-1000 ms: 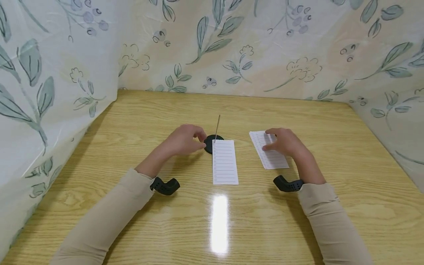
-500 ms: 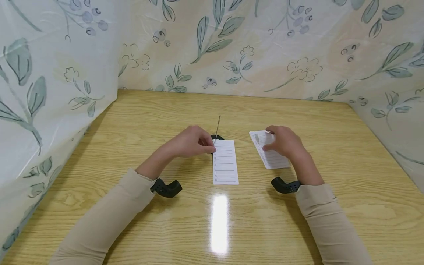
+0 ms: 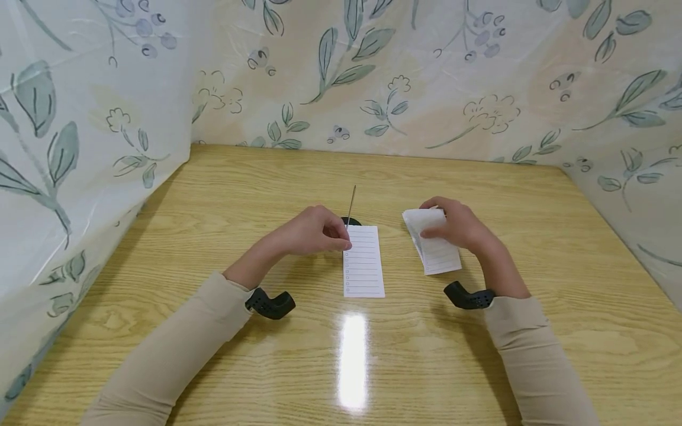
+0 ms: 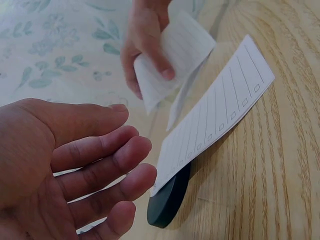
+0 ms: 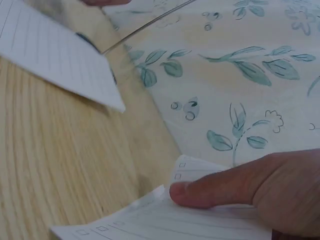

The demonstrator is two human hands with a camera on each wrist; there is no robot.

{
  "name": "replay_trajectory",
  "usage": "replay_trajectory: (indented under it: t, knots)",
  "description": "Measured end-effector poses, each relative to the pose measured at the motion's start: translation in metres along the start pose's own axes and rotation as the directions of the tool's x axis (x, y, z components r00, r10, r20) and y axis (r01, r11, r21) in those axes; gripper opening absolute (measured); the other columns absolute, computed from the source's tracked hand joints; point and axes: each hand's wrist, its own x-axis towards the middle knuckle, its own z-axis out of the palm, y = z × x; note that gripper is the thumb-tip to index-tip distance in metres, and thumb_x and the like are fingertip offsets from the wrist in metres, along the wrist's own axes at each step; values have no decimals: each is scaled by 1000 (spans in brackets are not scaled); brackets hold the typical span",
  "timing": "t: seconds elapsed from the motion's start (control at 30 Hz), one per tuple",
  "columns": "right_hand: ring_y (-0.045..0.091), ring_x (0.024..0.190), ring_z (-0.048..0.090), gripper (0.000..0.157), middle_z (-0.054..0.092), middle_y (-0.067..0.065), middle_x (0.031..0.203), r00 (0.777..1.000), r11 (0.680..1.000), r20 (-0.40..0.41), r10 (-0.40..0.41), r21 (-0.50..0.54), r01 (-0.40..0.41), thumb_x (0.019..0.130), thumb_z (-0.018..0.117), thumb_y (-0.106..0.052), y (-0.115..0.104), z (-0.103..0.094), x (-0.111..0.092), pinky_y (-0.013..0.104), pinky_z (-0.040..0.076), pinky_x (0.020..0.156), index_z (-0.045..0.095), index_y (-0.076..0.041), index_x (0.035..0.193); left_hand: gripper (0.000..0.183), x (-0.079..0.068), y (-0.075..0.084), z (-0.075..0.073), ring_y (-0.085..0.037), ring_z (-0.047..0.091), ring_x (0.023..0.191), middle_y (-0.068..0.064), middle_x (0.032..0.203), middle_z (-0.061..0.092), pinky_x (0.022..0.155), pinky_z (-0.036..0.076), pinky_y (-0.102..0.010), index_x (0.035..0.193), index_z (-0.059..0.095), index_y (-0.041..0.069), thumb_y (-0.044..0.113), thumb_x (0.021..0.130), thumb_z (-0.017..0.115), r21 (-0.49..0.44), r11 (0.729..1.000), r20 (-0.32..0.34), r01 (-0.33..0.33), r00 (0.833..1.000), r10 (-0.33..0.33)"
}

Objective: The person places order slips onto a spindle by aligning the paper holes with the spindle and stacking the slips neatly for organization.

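Observation:
A checklist sheet (image 3: 364,269) lined with small boxes is pierced near its top-left corner by the thin metal spike (image 3: 351,204) of a paper holder. Its round black base (image 4: 171,202) shows below the sheet in the left wrist view. My left hand (image 3: 315,232) hovers at the sheet's left edge, fingers loosely bent and holding nothing. To the right, my right hand (image 3: 459,223) pinches a sheet of paper (image 4: 186,42) between thumb and fingers, its top end bent up. Under it lies a small stack of similar lined sheets (image 3: 444,262), partly hidden.
Both hands work over a wood-grain table (image 3: 266,361). A floral cloth (image 3: 426,77) hangs behind the table and along its sides. A black curved device (image 3: 272,304) is strapped to the left wrist, another (image 3: 469,296) to the right.
The left hand has moved right, from beside the base to the pierced sheet's edge. The right fingers have bent up the top of a sheet from the stack and now pinch it.

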Motion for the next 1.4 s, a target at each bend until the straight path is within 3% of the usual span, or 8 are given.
replay_trajectory:
  t: [0.37,0.7,0.87,1.1,1.27,1.4]
  knots:
    - [28,90,57,57,53,18,123,995,981,52,-80,180,69,84,75,-18,-14,0,-3,31,50,68,50,-9,135,18,2,-4,1,-19,60,74,-11,82,70,65,46,-26,86,72,5,20,93,65,-47,999,-1,-11,1000,11]
    - [27,89,58,55,55,14,119,981,961,94,-170,237,144,83,76,-18,-36,2,-8,33,52,69,52,-14,132,23,2,0,1,-16,47,58,-3,61,52,56,35,-26,90,68,4,25,96,61,-149,988,-81,31,996,-44]
    - [25,88,59,52,57,12,116,966,946,97,-238,248,208,83,76,-17,-48,6,-11,32,52,70,54,-14,130,22,3,3,3,-17,47,58,-3,63,50,56,37,-26,99,68,4,23,97,58,-241,971,-142,9,989,-45]
    - [26,90,57,50,58,10,115,954,931,105,-281,273,244,82,77,-16,-61,12,-15,34,52,72,55,-15,127,23,7,5,8,-23,47,60,-5,67,53,56,41,-27,108,65,-1,18,98,57,-413,911,-133,-8,990,-52]
    - [26,92,56,51,58,9,115,951,925,101,-292,281,254,82,77,-16,-67,15,-16,34,51,73,55,-16,127,23,7,7,8,-28,47,62,-6,66,52,57,41,-30,107,64,0,19,99,56,-416,909,-138,-24,990,-37]
    - [25,92,56,50,59,8,115,947,925,110,-300,277,261,82,77,-16,-69,17,-16,35,51,74,55,-17,127,24,8,7,9,-24,46,60,-5,66,52,58,42,-32,105,63,-2,19,99,54,-415,909,-136,-33,990,-26]
